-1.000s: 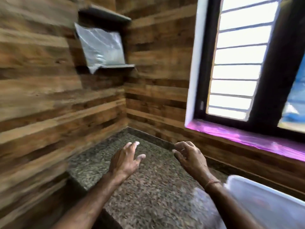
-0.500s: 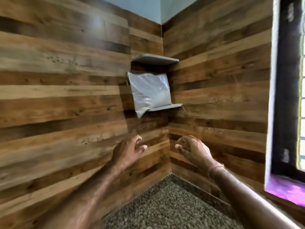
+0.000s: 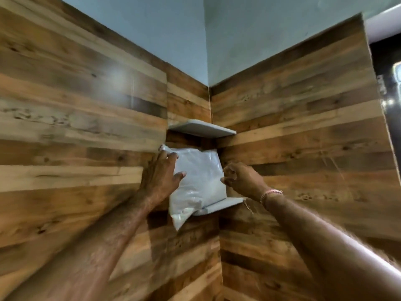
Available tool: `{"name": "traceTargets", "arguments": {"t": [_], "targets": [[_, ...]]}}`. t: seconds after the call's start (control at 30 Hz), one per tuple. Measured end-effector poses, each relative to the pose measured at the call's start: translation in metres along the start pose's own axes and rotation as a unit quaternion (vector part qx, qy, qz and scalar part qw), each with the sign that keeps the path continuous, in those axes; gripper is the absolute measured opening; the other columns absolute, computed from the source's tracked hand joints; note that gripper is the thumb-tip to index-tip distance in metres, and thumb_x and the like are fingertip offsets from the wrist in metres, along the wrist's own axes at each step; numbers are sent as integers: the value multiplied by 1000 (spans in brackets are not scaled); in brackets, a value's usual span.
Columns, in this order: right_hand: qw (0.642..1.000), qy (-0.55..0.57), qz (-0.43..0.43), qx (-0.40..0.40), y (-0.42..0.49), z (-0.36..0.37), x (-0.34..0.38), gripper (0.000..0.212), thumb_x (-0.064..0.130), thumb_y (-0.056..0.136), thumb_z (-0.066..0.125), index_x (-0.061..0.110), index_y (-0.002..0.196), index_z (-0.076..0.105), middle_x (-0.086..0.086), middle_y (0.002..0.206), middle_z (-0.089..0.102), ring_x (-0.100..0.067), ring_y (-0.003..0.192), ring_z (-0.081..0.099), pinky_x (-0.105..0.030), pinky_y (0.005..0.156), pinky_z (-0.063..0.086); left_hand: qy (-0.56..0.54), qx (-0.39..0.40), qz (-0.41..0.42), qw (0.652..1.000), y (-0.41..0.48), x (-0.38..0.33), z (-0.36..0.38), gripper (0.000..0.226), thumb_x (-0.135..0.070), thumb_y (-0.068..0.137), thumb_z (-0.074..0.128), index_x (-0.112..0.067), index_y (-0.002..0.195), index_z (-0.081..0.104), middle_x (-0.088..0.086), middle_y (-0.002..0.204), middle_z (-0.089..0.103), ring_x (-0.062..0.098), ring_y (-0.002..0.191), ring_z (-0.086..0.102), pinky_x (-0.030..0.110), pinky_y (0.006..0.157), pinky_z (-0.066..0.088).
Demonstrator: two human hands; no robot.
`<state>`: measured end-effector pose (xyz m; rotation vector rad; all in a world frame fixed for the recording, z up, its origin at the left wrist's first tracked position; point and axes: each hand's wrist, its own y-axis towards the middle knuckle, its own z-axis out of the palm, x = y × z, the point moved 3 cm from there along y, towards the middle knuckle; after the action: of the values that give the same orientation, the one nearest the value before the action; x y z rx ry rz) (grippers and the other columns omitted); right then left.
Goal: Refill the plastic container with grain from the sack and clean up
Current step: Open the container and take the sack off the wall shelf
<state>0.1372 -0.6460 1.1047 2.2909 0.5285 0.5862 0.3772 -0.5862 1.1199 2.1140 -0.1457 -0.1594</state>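
A whitish plastic sack [image 3: 200,174] of grain stands on the lower corner shelf [image 3: 226,202], and its bottom left corner hangs over the shelf's edge. My left hand [image 3: 159,179] lies flat on the sack's left side, fingers reaching up to its top left corner and thumb spread across the front. At the sack's right edge my right hand [image 3: 244,179] has curled fingers, with the thumb tip against the plastic, pinching it. The plastic container is out of view.
A second grey shelf [image 3: 201,128], with nothing on it, sits just above the sack in the corner of two wood-panelled walls. A dark window frame [image 3: 386,88] runs down the far right. Pale blue wall rises above the panelling.
The view swung up from the granite counter to the corner shelves. Both hands rose and reached forward, going from bare air to contact with the sack.
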Motion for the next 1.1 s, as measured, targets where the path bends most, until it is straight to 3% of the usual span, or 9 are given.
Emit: {"name": "traceTargets", "arguments": {"t": [0.13,0.23,0.33,0.43,0.5,0.63,0.7,0.97,1.1], "targets": [[999,-31,-32,8,72,14,12,40,41,92,68,25,129,62,-3,128,63,-20,111,62,-32,91,53,110,-7,14,994,68,10,10,57,-50,94,62,-21,141,48,6,143,50,27,131,46,46,106,36],[996,-25,-83,18,120,23,31,43,27,96,65,21,138,57,-3,138,59,-20,124,59,-30,91,53,130,19,-27,991,111,26,24,45,-54,92,64,-20,121,60,5,114,63,23,104,59,43,96,39],[993,48,-86,58,153,33,43,55,13,100,59,27,150,44,0,148,49,-21,128,56,-39,78,64,70,17,-55,996,135,40,33,37,-51,86,73,-18,100,61,-1,94,62,18,85,57,36,76,42],[990,28,-81,110,187,51,48,59,10,101,55,35,152,40,0,151,44,-22,114,61,-22,60,60,14,-21,-30,999,146,45,38,24,-43,86,77,-23,96,69,-2,93,69,17,86,63,33,71,45],[988,1,-67,138,204,59,46,53,10,100,56,31,148,46,-1,144,48,-19,107,62,-18,57,56,-13,-25,-8,1000,144,47,39,18,-41,87,76,-25,93,70,-5,92,70,15,86,62,32,69,41],[986,-126,-43,101,219,52,29,45,22,93,68,20,137,58,-7,128,63,-29,104,67,-40,82,63,-60,-35,16,997,139,57,42,16,-41,88,75,-26,92,72,-6,92,71,12,84,60,29,70,38],[981,-174,-15,80,218,50,17,43,27,91,72,16,132,64,-9,123,67,-29,100,69,-39,88,61,-79,-42,20,996,137,60,46,16,-41,88,75,-25,92,73,-5,92,72,11,83,61,29,68,38],[990,-140,-15,-10,184,22,-5,19,15,94,63,12,110,74,-12,100,72,-31,79,73,-46,67,64,-157,-99,17,982,136,41,38,16,-42,88,75,-26,91,76,-6,93,76,11,86,65,26,65,37],[986,-164,-16,-40,147,-24,-8,11,13,96,63,13,96,74,-4,85,71,-22,66,72,-20,49,55,-200,-112,16,973,134,20,16,17,-42,86,76,-25,92,77,-5,95,76,10,83,63,25,65,39]]}}
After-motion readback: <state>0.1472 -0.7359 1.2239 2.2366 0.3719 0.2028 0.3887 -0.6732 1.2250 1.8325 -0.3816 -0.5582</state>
